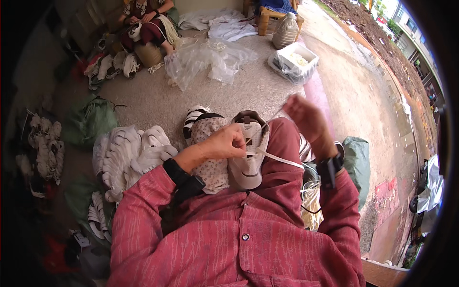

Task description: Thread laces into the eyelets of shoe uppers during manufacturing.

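A white and beige sneaker (247,170) rests upright between my knees, its toe toward me. My left hand (222,142) is closed in a pinch over its eyelets; what the fingers hold is too small to make out. Raised to the right of the shoe, my right hand (306,117) is closed and slightly blurred, gripping a pale shoelace that runs up from the shoe. A loose white lace (282,160) trails from the eyelets across my right thigh. Beside the shoe, a floral cloth (210,162) covers my left knee.
White sneakers (136,148) are heaped left of me, near a green sack (91,122). A bundle of laces (312,205) hangs by my right leg. Ahead are clear plastic sheeting (205,62), a white tub (299,57) and a seated person (146,21) handling a shoe.
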A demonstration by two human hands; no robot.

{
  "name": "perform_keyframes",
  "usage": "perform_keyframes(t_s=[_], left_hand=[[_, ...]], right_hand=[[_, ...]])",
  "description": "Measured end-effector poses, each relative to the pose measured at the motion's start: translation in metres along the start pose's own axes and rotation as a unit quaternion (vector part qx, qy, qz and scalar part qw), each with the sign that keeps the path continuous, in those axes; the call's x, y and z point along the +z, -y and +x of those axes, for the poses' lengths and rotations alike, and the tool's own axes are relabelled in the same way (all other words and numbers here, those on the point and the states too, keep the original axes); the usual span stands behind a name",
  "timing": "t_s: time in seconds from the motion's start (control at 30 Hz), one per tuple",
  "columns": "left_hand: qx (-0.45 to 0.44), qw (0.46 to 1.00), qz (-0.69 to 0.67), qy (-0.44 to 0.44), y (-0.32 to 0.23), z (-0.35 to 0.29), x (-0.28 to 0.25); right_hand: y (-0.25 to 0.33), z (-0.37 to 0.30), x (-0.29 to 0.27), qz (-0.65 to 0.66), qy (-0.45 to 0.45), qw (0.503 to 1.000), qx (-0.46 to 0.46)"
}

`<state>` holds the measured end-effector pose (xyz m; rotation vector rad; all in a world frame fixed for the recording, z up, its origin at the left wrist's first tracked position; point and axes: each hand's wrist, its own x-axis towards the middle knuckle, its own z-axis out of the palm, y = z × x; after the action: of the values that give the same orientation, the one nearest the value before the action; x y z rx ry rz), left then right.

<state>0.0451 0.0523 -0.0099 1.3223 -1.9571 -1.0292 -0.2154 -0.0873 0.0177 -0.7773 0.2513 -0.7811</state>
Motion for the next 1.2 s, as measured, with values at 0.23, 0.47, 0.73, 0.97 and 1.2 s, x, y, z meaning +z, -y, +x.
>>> perform_keyframes(t_s=[0.23, 0.47, 0.73, 0.97, 1.2], left_hand=[[-0.025, 0.999, -0.008, 0.047, -0.006, 0.007, -0.001], [0.088, 0.978, 0.164, -0.095, -0.022, -0.004, 0.023], [0.215, 0.953, 0.181, 0.112, -0.033, 0.004, 0.06], [-0.028, 0.956, -0.275, -0.096, -0.024, -0.039, -0.047], [0.011, 0.736, -0.587, -0.337, 0.091, -0.149, -0.126]], right_hand=[[0.235, -0.094, -0.204, 0.223, -0.173, 0.929, -0.238], [0.199, -0.116, -0.173, 0.119, -0.225, 0.912, -0.32], [0.171, -0.139, -0.18, 0.07, -0.328, 0.897, -0.287], [0.168, -0.168, -0.226, 0.087, -0.328, 0.911, -0.234], [0.168, -0.18, -0.234, 0.126, -0.367, 0.896, -0.216]])
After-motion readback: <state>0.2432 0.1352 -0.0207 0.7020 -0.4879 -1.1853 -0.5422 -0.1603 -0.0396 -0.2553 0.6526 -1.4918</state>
